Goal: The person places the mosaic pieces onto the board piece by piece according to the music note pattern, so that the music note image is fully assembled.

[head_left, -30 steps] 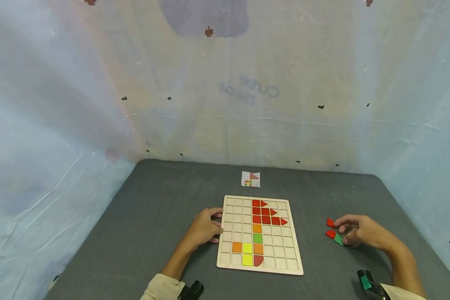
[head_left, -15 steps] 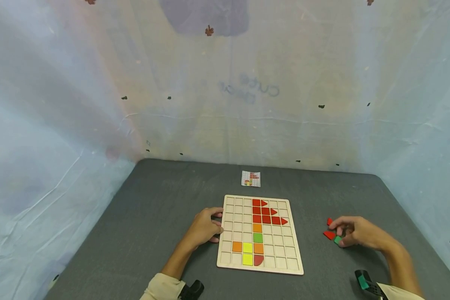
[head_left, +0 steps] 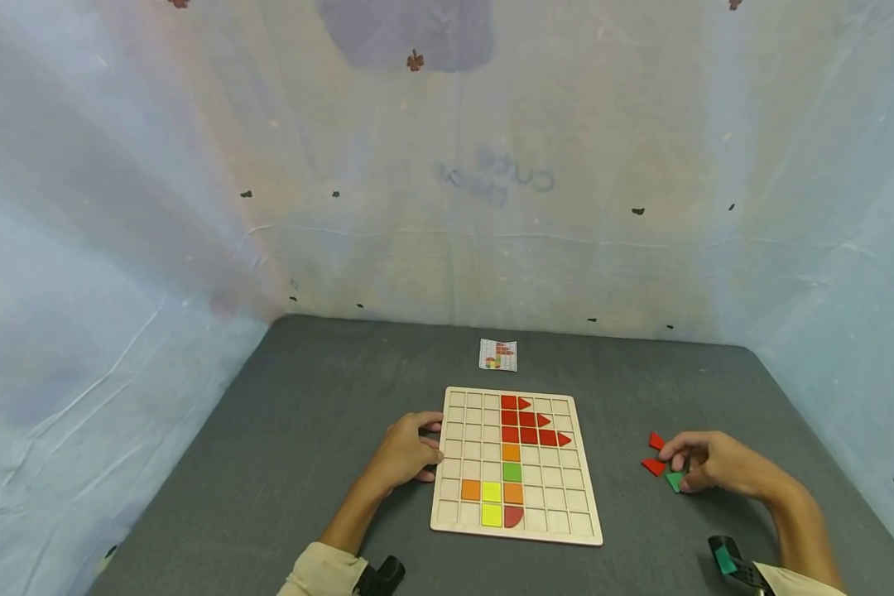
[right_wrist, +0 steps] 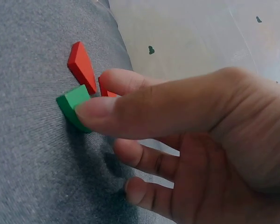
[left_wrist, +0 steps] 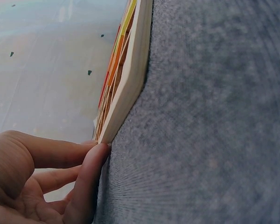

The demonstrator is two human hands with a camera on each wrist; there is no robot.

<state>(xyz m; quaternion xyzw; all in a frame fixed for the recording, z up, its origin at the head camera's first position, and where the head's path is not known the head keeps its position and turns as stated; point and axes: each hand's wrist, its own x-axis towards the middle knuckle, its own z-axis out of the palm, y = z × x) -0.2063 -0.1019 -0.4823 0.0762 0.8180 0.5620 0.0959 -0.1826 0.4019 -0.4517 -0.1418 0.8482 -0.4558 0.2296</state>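
My left hand (head_left: 404,449) holds the left edge of the wooden grid board (head_left: 480,535); in the left wrist view, thumb and index finger (left_wrist: 60,153) meet at its pale rim. Coloured tiles fill some of its squares: red squares and triangles (head_left: 528,435), orange, green and yellow squares, and a red rounded tile (head_left: 514,517). On the right, my right hand (head_left: 718,463) is over a few loose tiles. Its thumb (right_wrist: 95,111) touches a green curved-edge tile (right_wrist: 77,97). A red tile (right_wrist: 81,65) lies beside it, and another red tile (right_wrist: 107,88) is partly hidden behind the fingers.
A small printed card (head_left: 497,355) with a coloured grid pattern lies behind the board. The dark grey table (head_left: 343,372) meets a pale sheet wall (head_left: 387,273) at the back and on both sides.
The green tile shifted left, then slightly back right, with my right thumb and fingers. The front red tile turned and slid slightly left. My left hand and the board stay put.
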